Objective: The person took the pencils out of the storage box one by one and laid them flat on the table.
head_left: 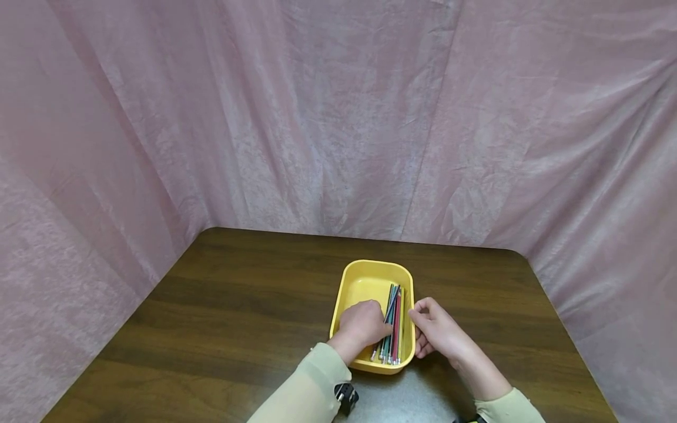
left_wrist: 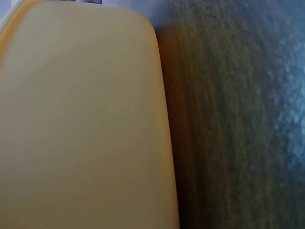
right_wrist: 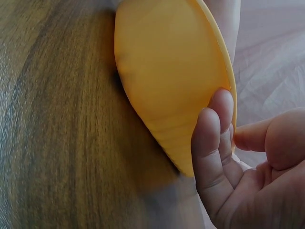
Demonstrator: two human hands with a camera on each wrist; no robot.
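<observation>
A yellow rectangular tub [head_left: 370,269] with rounded corners stands on the table. Several pencils [head_left: 397,329], among them red, green, dark and yellow ones, lie lengthwise along its right side. My left hand [head_left: 363,322] reaches down into the tub over its left side, thumb towards the pencils; its other fingers are hidden below the back of the hand. At the tub's right wall, my right hand [head_left: 436,329] pinches the rim, thumb on the inner side and fingers outside, as the right wrist view shows. The left wrist view has only the tub's outer wall [left_wrist: 90,114] close up.
The brown wooden table [head_left: 254,299] extends around the tub on all sides. Pink curtains [head_left: 338,117] hang behind it and at both sides. A dark strap [head_left: 346,396] is on the left wrist, below the pale sleeve [head_left: 307,388].
</observation>
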